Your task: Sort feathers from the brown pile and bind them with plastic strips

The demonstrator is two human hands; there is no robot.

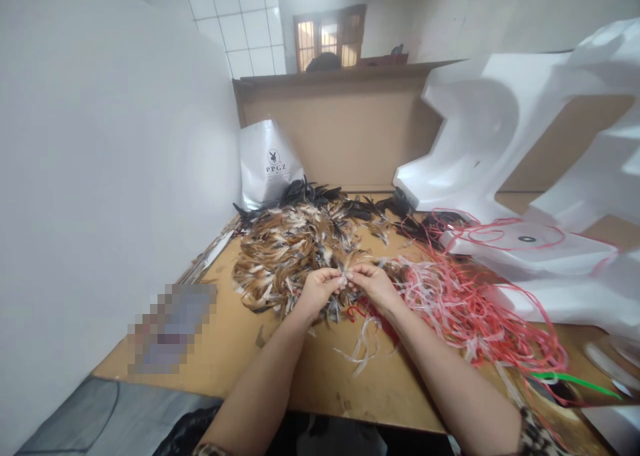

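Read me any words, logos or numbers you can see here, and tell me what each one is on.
"PPGZ": printed in dark letters on the white bag standing behind the feather pile, under a small round emblem too small to make out.
The pixelated patch on the table is unreadable.
No other text shows.

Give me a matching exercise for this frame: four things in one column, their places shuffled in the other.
Things:
1. feather pile
2. red and pink strings
3. white bag
4. white foam blocks

Places:
A. standing at the back left, against the cardboard wall
B. stacked along the right side of the table
C. middle of the table, just beyond both hands
D. tangled on the table to the right of the hands

Pairs: 1-C, 2-D, 3-A, 4-B

The left hand and right hand meet fingertip to fingertip, pinching a few feathers.
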